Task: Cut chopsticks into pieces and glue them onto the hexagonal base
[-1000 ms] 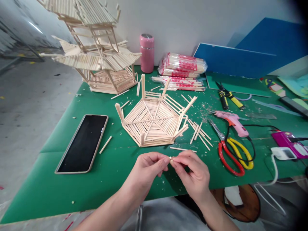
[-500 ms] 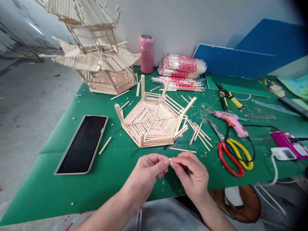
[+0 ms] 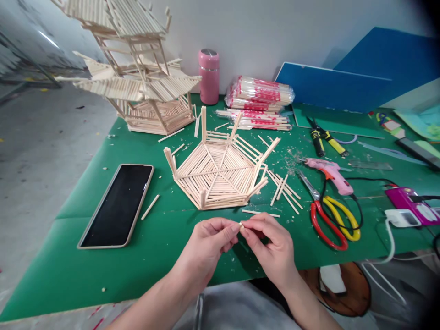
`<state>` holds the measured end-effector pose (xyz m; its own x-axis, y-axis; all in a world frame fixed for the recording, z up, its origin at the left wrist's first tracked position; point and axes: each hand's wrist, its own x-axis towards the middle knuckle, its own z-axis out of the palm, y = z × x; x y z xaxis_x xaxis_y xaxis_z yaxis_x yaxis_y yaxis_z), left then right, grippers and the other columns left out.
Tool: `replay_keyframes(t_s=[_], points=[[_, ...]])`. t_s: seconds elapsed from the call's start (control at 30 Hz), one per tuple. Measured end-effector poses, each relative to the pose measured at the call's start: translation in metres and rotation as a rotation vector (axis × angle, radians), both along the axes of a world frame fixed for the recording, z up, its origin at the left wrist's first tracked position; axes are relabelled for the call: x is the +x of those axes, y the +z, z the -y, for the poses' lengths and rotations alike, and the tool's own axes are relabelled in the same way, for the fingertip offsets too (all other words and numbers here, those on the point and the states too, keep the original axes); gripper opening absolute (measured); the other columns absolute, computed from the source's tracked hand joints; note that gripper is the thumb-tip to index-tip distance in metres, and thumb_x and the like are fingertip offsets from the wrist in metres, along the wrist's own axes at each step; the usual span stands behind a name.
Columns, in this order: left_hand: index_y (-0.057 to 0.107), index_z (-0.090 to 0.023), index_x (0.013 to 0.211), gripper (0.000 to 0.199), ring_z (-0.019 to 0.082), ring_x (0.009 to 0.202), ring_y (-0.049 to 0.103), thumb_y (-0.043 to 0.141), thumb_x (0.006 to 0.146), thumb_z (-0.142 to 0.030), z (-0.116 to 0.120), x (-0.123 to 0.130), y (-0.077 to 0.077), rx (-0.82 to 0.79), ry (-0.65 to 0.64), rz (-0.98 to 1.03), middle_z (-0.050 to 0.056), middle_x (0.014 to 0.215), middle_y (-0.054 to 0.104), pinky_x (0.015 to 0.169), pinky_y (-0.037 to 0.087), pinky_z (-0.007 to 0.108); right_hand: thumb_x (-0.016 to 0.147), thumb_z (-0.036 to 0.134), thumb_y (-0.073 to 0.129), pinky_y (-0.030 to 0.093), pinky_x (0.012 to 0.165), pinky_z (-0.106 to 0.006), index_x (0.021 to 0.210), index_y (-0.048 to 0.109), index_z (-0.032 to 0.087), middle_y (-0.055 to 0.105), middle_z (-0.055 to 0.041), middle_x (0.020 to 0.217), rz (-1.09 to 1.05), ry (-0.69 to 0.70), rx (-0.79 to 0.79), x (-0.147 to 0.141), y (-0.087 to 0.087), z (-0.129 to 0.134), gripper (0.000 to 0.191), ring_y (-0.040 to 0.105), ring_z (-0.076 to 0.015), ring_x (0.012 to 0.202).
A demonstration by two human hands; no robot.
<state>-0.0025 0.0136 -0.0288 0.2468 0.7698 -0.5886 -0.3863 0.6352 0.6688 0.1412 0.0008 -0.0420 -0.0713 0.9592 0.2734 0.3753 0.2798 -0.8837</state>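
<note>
Between my fingertips is a tiny pale piece of wooden stick (image 3: 241, 225), mostly covered by the fingers. My left hand (image 3: 215, 240) pinches it from the left, and my right hand (image 3: 270, 240) pinches it from the right. Just beyond both hands lies a hexagonal stick base (image 3: 220, 172) with short upright posts at its corners. A single loose stick (image 3: 261, 213) rests between the base and my right hand. More cut sticks (image 3: 287, 192) lie in a loose pile right of the base.
A black phone (image 3: 117, 206) lies left. A stick pagoda (image 3: 144, 87) stands at back left beside a pink bottle (image 3: 209, 77) and wrapped chopsticks (image 3: 259, 98). To the right are scissors (image 3: 328, 224), a pink glue gun (image 3: 330, 174), pliers (image 3: 325, 137) and a purple power strip (image 3: 410, 204).
Both hands have shifted very slightly left and up together, still pinching the small stick piece. The things on the table have stayed in place.
</note>
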Motion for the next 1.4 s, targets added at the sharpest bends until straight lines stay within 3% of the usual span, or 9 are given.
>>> replay_keyframes(t_s=[0.27, 0.33, 0.47, 0.53, 0.7, 0.93, 1.13, 1.27, 1.4], points=[[0.064, -0.013, 0.064, 0.018, 0.009, 0.051, 0.044, 0.067, 0.067, -0.03, -0.001, -0.005, 0.003, 0.083, 0.012, -0.195, 0.0, 0.055, 0.055, 0.052, 0.034, 0.022, 0.08, 0.021, 0.057, 0.049, 0.059, -0.023, 0.079, 0.065, 0.021, 0.062, -0.0012, 0.077, -0.244, -0.042, -0.177, 0.001, -0.004, -0.002, 0.008, 0.058, -0.0131, 0.07], [0.064, -0.014, 0.066, 0.017, 0.01, 0.052, 0.044, 0.063, 0.072, -0.03, 0.001, -0.008, 0.002, 0.244, -0.057, -0.389, 0.0, 0.056, 0.055, 0.051, 0.034, 0.022, 0.081, 0.022, 0.057, 0.049, 0.059, -0.023, 0.078, 0.065, 0.021, 0.062, -0.0008, 0.076, -0.251, -0.04, -0.184, 0.002, -0.004, -0.003, 0.008, 0.058, -0.013, 0.069], [0.067, -0.016, 0.077, 0.018, 0.016, 0.064, 0.05, 0.051, 0.081, -0.022, 0.005, -0.014, -0.005, 0.886, -0.261, -0.939, 0.005, 0.069, 0.059, 0.059, 0.038, 0.028, 0.08, 0.021, 0.057, 0.048, 0.056, -0.022, 0.081, 0.065, 0.022, 0.061, -0.0013, 0.078, -0.206, -0.044, -0.19, 0.007, -0.002, -0.003, 0.008, 0.057, -0.0126, 0.067], [0.068, -0.016, 0.077, 0.023, 0.018, 0.065, 0.05, 0.046, 0.083, -0.019, 0.006, -0.016, -0.012, 1.103, -0.377, -1.186, 0.007, 0.07, 0.06, 0.062, 0.037, 0.032, 0.08, 0.021, 0.057, 0.046, 0.054, -0.022, 0.084, 0.064, 0.022, 0.06, -0.0019, 0.081, -0.134, -0.038, -0.181, 0.011, -0.002, -0.003, 0.008, 0.055, -0.0121, 0.064], [0.067, -0.015, 0.077, 0.026, 0.02, 0.065, 0.049, 0.043, 0.085, -0.019, 0.006, -0.02, -0.025, 1.161, -0.479, -1.393, 0.007, 0.067, 0.058, 0.061, 0.038, 0.034, 0.083, 0.023, 0.052, 0.043, 0.054, -0.024, 0.084, 0.059, 0.02, 0.058, -0.0016, 0.077, 0.005, 0.01, -0.208, 0.015, -0.002, -0.004, 0.007, 0.052, -0.0122, 0.061], [0.067, -0.016, 0.084, 0.017, 0.019, 0.068, 0.052, 0.051, 0.081, -0.021, 0.015, -0.025, -0.008, 1.074, -0.295, -1.158, 0.007, 0.075, 0.062, 0.066, 0.042, 0.032, 0.082, 0.021, 0.054, 0.043, 0.054, -0.024, 0.081, 0.061, 0.021, 0.059, -0.0016, 0.074, 0.06, 0.045, -0.107, 0.011, 0.006, -0.001, 0.007, 0.054, -0.013, 0.064], [0.066, -0.017, 0.066, 0.021, 0.014, 0.058, 0.049, 0.054, 0.08, -0.027, 0.036, -0.014, 0.015, 0.601, -0.327, -0.561, 0.003, 0.06, 0.055, 0.055, 0.038, 0.022, 0.079, 0.01, 0.056, 0.046, 0.061, -0.024, 0.096, 0.063, 0.023, 0.058, -0.003, 0.079, 0.092, 0.292, 0.024, 0.009, 0.013, 0.02, 0.023, 0.056, -0.0132, 0.071], [0.068, -0.018, 0.059, 0.025, 0.014, 0.06, 0.047, 0.059, 0.077, -0.034, 0.049, -0.008, 0.008, 0.362, -0.302, -0.276, 0.003, 0.059, 0.054, 0.057, 0.037, 0.023, 0.079, 0.009, 0.053, 0.045, 0.061, -0.026, 0.101, 0.062, 0.025, 0.055, -0.0034, 0.081, 0.13, 0.388, -0.004, 0.016, 0.017, 0.033, 0.028, 0.054, -0.0141, 0.071], [0.069, -0.019, 0.055, 0.027, 0.013, 0.059, 0.046, 0.064, 0.072, -0.039, 0.059, -0.001, -0.006, 0.232, -0.181, -0.084, 0.001, 0.056, 0.053, 0.059, 0.036, 0.024, 0.083, 0.01, 0.045, 0.047, 0.061, -0.025, 0.107, 0.059, 0.029, 0.051, -0.003, 0.087, -0.075, 0.438, -0.205, 0.018, 0.015, 0.042, 0.033, 0.055, -0.0128, 0.072]])
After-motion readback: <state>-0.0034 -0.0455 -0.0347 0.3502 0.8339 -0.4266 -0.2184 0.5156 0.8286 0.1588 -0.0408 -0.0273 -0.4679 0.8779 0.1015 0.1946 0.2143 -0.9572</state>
